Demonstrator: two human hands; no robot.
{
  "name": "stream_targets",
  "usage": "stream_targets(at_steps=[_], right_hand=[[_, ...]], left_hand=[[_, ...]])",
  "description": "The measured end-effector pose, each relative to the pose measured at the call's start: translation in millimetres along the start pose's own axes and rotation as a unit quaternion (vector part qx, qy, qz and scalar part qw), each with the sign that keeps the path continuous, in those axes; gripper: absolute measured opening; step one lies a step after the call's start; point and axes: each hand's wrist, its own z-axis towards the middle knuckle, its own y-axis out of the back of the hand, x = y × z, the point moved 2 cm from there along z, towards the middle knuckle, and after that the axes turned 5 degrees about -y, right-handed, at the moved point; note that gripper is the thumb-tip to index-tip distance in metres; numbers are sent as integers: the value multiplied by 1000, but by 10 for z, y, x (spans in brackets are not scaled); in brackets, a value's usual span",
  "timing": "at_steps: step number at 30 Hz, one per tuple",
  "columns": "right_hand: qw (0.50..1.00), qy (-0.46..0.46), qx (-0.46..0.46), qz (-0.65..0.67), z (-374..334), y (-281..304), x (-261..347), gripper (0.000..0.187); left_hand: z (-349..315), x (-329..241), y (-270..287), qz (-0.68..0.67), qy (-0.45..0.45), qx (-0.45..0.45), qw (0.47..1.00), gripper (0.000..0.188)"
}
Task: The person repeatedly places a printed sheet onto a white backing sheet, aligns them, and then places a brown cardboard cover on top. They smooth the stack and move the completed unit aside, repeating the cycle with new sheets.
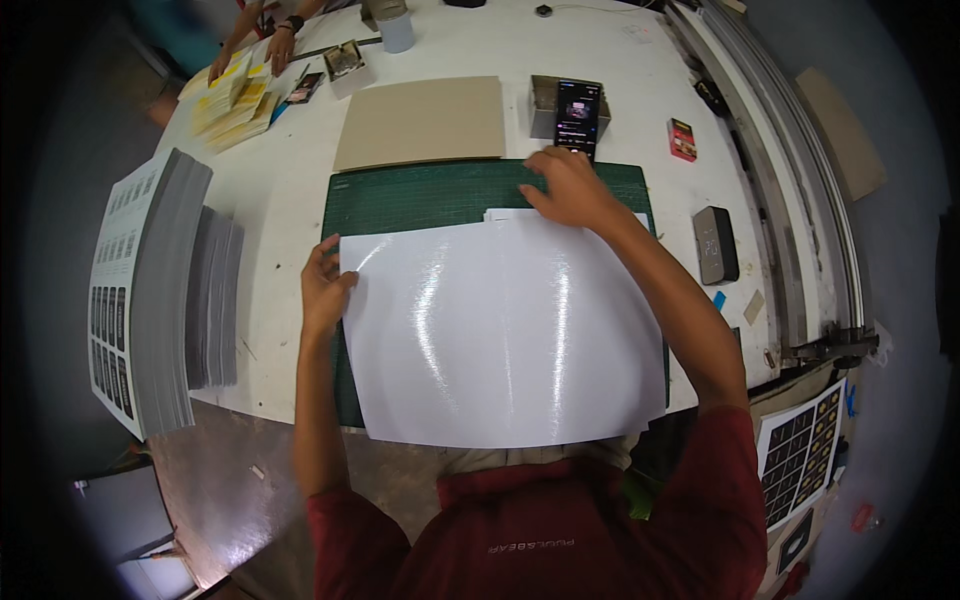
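Note:
A large glossy white sheet [490, 340] lies on the green cutting mat [420, 195], bowed, its near edge hanging past the table's front edge. At its far edge the corner of another white sheet [497, 214] peeks out. My left hand [328, 285] pinches the left edge near the far corner, thumb against the sheet and fingers curled. Over the far right of the mat, my right hand [568, 190] has thumb and fingers apart. Its fingertips reach the lower end of a lit smartphone [578, 112], which leans on a grey box [543, 105].
Beyond the mat lies a beige board [420, 122]. Tall stacks of printed sheets [150, 300] stand at left. A dark digital clock [714, 245] and small red box [682, 140] sit at right, beside a metal rail [800, 200]. A co-worker's hands [282, 48] touch yellowish papers [235, 105] far left.

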Motion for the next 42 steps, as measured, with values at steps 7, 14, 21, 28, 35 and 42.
stream_targets(at_steps=[7, 14, 21, 28, 35, 42], right_hand=[[986, 80, -69, -126, 1042, -896, 464, 32], [962, 144, -8, -232, 1188, -951, 416, 32], [921, 229, -307, -76, 840, -180, 566, 26], [878, -55, -251, 403, -828, 1101, 612, 26], [821, -250, -214, 466, -2455, 526, 104, 46], [840, -296, -168, 422, -2946, 269, 214, 43]], left_hand=[[58, 179, 78, 2, 15, -20, 1000, 70], [-31, 15, 83, 55, -32, -119, 991, 76], [-299, -215, -118, 82, -129, -107, 982, 59], [-808, -670, -558, 42, -251, 13, 967, 40], [-1331, -625, -801, 86, -287, 125, 946, 42], [-1658, -568, -927, 247, -345, 229, 876, 64]])
